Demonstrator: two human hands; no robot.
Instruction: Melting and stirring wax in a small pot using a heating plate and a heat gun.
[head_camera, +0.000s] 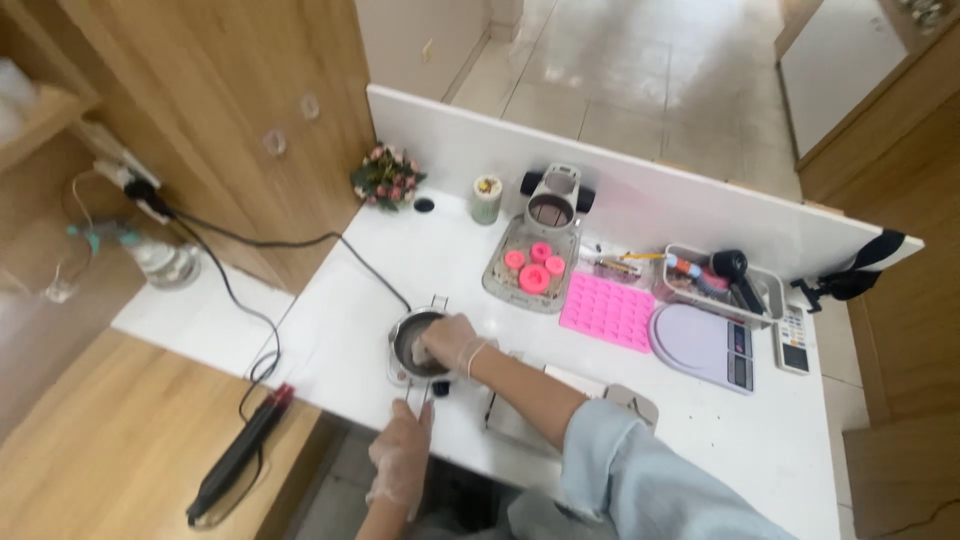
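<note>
A gloved right hand (447, 338) reaches inside a small metal pot (412, 348) near the white tabletop's (700, 420) front edge, fingers curled around something pale; the gloved left hand (402, 455) grips its handle. Beyond lie a pink silicone mould (607, 311), a round kitchen scale (702, 345) and a tray of pink rings (532, 266).

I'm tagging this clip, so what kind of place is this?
Probably a home craft desk, perhaps for candle or soap making: a pink silicone mould, a digital scale and a small metal pot that the gloved right hand reaches into, on a white table.
</note>
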